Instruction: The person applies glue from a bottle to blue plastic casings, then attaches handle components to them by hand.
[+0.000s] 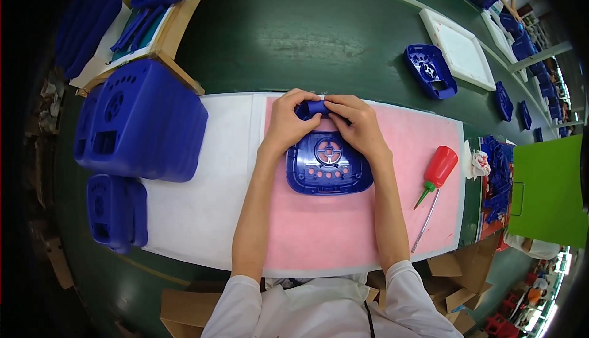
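Both hands meet at the centre of the frame, over the far edge of a blue plastic housing [329, 165] that lies flat on a pink mat [343, 227]. The left hand [289, 121] and the right hand [359, 123] have their fingers curled narrow, pinching between them a small blue part [314, 108] just above the housing's top rim — fingertips of the two hands nearly touching. The housing shows a round grille and a row of small holes on its face.

At right on the mat lies a screwdriver [434, 181] with a red handle and green collar, well apart from the hands. At left, on a white sheet [196, 209], stand stacked blue shells [144, 120], with a smaller stack [116, 210] below them. In the upper right, on the green table [294, 37], sits another blue housing [429, 69] beside a white tray [460, 49].
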{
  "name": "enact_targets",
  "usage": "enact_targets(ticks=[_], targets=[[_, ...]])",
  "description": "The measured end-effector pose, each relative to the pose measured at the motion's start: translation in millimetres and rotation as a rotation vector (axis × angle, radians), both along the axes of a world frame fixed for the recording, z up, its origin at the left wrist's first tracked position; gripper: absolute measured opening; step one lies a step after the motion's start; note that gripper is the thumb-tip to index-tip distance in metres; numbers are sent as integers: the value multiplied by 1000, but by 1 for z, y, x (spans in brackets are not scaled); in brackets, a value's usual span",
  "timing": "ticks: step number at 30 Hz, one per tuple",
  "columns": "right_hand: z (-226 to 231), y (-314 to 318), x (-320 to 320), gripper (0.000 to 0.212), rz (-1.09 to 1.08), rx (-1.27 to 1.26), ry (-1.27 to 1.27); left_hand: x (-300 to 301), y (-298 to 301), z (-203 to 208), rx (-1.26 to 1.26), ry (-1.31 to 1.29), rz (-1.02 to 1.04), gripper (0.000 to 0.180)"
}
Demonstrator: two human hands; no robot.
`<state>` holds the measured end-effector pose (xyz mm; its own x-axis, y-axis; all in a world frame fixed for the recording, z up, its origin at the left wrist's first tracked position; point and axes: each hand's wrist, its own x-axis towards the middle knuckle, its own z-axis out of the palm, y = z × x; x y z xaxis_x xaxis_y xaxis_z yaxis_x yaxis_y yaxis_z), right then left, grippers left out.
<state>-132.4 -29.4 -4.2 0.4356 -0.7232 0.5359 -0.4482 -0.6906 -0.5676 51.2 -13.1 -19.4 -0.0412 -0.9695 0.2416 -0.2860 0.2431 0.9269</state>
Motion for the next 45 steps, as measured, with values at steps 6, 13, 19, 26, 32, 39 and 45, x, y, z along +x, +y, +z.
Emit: enact_targets(ticks=[6,13,19,26,32,39,45], targets=[[0,3,1,23,-64,81,4,0,0,0,6,8,5,29],[2,4,0,24,-66,103,-3,-1,1,3,8,-28,11,29],[-2,5,-2,25,-86,89,-45,-2,2,2,0,1,-20,28],[-2,4,-4,26,-101,94,-3,-7,1,8,32,-66,7,25],[20,17,-1,44,-64,-46,442,-1,-3,0,0,-84,-14,27],[22,46,13,69,-188,10,503,-11,-5,-4,48,146,-10,53],[27,1,14,35,-3,124,691,8,-2,-8,21,72,-72,51]])
